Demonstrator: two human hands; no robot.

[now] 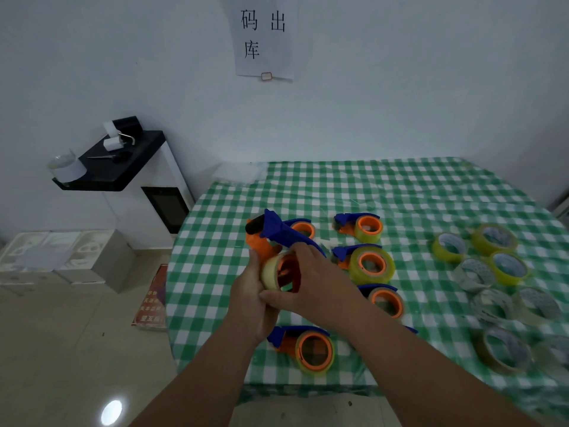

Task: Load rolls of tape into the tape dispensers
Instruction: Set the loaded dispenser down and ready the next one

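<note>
Dispenser (278,231): blue and orange plastic; tape roll (272,272): glossy film; tablecloth (400,192): glossy checked plastic

My right hand (311,282) covers most of the tape roll (271,272) I'm holding, hiding how it sits in the dispenser (277,232); the loose rolls (505,349) by the table's (400,186) right edge are blurred; my arm hides another dispenser (411,329).

Single head cam, wide-angle, looks forward and down over checked table (400,192), wall (400,87) behind; hands close below centre.
</note>
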